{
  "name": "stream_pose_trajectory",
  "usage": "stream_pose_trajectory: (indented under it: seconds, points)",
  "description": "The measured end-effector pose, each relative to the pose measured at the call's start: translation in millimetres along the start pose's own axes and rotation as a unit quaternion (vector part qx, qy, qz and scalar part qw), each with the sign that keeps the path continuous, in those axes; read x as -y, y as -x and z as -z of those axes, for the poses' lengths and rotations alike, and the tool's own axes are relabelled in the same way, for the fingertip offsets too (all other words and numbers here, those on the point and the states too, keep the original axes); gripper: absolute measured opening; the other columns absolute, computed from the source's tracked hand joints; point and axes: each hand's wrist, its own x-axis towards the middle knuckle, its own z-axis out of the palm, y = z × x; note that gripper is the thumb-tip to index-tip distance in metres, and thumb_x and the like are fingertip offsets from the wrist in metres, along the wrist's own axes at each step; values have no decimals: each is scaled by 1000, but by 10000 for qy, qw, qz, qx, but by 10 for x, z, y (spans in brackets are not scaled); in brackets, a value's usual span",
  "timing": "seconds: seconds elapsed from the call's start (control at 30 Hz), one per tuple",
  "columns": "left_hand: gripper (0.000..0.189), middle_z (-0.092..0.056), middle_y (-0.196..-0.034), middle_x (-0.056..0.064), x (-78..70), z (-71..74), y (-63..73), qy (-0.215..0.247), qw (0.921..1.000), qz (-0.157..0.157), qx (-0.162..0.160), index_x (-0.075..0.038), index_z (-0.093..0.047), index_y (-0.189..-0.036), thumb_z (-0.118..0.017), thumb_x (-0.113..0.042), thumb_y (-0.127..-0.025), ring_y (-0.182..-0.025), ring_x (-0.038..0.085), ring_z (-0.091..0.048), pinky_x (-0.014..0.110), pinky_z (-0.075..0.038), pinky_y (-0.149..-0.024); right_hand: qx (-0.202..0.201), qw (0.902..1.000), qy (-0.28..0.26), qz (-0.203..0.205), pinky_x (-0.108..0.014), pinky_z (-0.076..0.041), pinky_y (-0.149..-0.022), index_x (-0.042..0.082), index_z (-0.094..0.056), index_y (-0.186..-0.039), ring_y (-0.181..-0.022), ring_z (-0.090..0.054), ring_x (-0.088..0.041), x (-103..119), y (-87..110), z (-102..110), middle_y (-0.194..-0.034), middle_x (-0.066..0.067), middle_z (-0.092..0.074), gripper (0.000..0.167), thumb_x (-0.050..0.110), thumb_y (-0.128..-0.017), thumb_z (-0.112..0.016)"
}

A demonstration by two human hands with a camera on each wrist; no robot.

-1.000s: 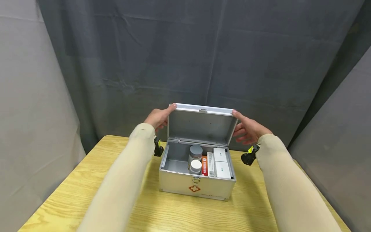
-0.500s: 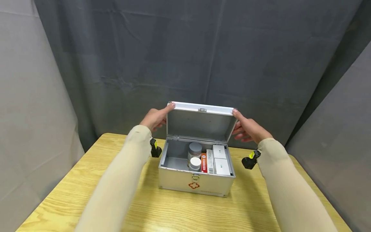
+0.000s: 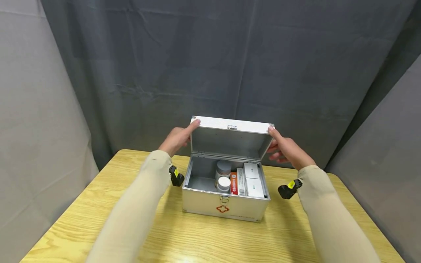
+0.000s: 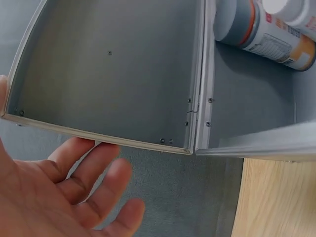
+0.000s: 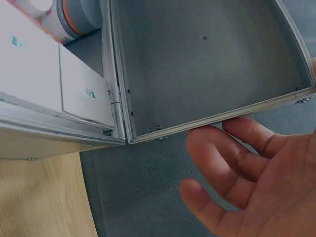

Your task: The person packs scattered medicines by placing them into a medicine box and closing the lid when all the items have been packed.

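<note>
A silver first-aid box [image 3: 204, 205] with a red cross emblem stands on the table, its hinged lid [image 3: 230, 141] raised. My left hand [image 3: 177, 138] holds the lid's left front corner, thumb on the front rim and fingertips at the side edge. At the opposite corner, my right hand [image 3: 291, 150] holds the lid likewise, its lower fingers spread beneath the edge in the right wrist view. Inside the box are a grey-capped bottle [image 3: 224, 167], a white-capped bottle [image 3: 224, 183], a red carton [image 3: 234, 183], a slim white carton [image 3: 241, 182] and two white boxes [image 3: 254, 187].
The wooden table [image 3: 197, 241] extends around the box. A dark grey curtain [image 3: 158, 73] hangs behind, with paler cloth [image 3: 39, 128] at the sides. A metal latch [image 3: 224, 199] sits on the box front.
Both hands have tipped the lid slightly forward, and more of its white front rim shows. The contents look the same, and both hands keep their hold.
</note>
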Motion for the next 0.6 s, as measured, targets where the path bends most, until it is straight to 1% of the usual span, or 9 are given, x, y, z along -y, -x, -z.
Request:
stream_pose_trajectory:
  seconds: [0.03,0.1,0.13,0.2,0.27,0.37,0.47,0.53,0.6]
  points:
    - [89,-54,-131,13,10,1,16,-35,10000,-65,-1,-3,-57,-120,-43,-83,-83,-115,29,-52,44,-41,-102,11,10000,21,13,-39,-50,-90,-2,-48,-136,-94,-62,-22,-5,13,-6,-138,-20,-52,108,89,-84,-20]
    - [86,-53,-131,14,36,8,42,-109,9997,-218,-5,-1,-57,-113,-43,-81,-85,-116,31,-53,47,-39,-108,32,10000,20,47,-47,-47,-98,-2,-48,-137,-94,-62,-21,-21,33,-22,-140,-22,-50,107,88,-85,-20]
    - [85,-54,-130,14,51,13,58,-145,9995,-280,-20,-1,-57,-112,-43,-80,-86,-117,31,-54,48,-39,-110,27,10000,26,79,-50,-45,-101,-2,-48,-136,-95,-62,-21,-26,44,-35,-140,-22,-50,106,87,-85,-20]
    - [85,-55,-129,13,83,22,91,-226,9989,-406,-34,-1,-58,-116,-42,-79,-87,-118,32,-54,48,-40,-109,-4,9999,62,161,-55,-43,-104,-2,-47,-137,-96,-62,-22,-39,64,-66,-141,-23,-49,105,86,-87,-20]
    - [87,-55,-130,14,119,28,132,-255,9985,-488,-22,-1,-56,-125,-41,-79,-88,-118,31,-54,48,-41,-108,-61,9996,92,243,-56,-43,-105,-2,-46,-138,-97,-63,-24,-50,84,-103,-141,-24,-49,103,84,-89,-20]
    - [93,-53,-138,16,177,30,199,-258,9981,-555,32,-2,-48,-140,-41,-79,-88,-125,31,-51,50,-41,-110,-172,9991,143,362,-52,-47,-101,-1,-42,-146,-100,-63,-26,-71,123,-172,-141,-25,-50,101,82,-91,-21]
    - [97,-47,-150,15,227,17,247,-222,9983,-541,24,-5,-43,-148,-44,-80,-86,-137,32,-46,52,-38,-114,-274,9985,113,463,-45,-50,-96,0,-35,-151,-103,-61,-28,-97,182,-232,-141,-26,-50,98,78,-93,-24]
    - [96,-47,-151,13,256,-9,261,-223,9982,-553,-36,-7,-47,-146,-46,-81,-84,-138,31,-45,52,-39,-114,-365,9980,88,516,-40,-51,-93,-1,-33,-152,-104,-60,-29,-119,236,-264,-141,-26,-50,96,76,-95,-25]
    - [89,-57,-136,11,286,-45,280,-308,9974,-627,-201,-9,-57,-135,-47,-81,-84,-124,28,-55,47,-48,-102,-484,9974,95,526,-35,-51,-89,-2,-35,-149,-102,-59,-27,-132,288,-308,-140,-26,-50,93,74,-96,-26]
